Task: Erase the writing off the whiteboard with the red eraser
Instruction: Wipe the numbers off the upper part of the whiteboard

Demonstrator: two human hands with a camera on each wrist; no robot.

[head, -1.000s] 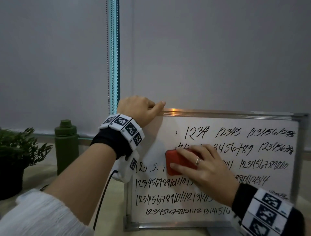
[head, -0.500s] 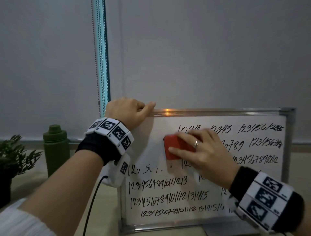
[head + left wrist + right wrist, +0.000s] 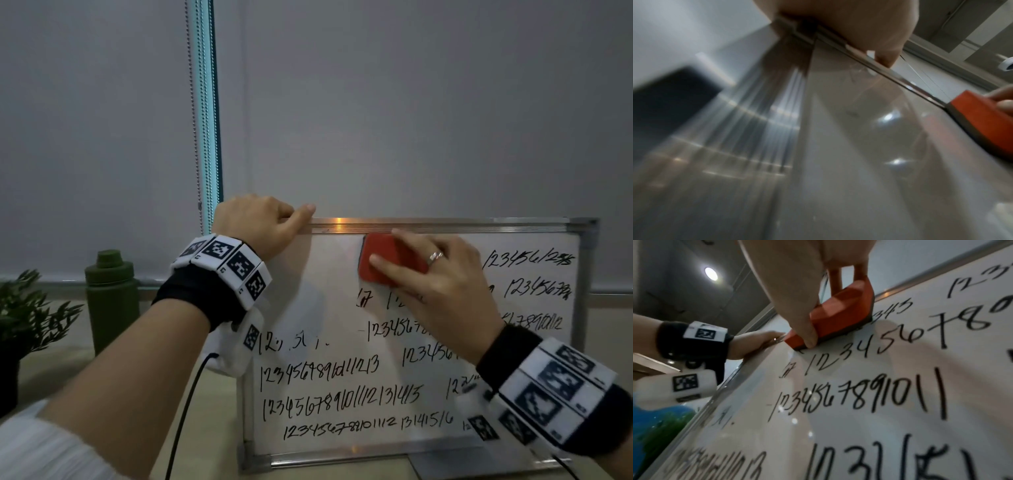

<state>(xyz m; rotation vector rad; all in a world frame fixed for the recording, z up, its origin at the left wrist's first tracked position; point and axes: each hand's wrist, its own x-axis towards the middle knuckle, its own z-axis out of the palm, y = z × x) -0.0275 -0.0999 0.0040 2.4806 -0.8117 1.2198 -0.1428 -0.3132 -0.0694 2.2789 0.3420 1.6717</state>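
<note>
Red eraser (image 3: 390,260) is sitting pressed against the whiteboard (image 3: 335,308) just under its top frame, the right hand (image 3: 442,291) pinching it between thumb and fingers. Left hand (image 3: 257,222) is clasping the board's top-left corner. Black handwritten numbers (image 3: 339,401) are covering the lower rows.
</note>
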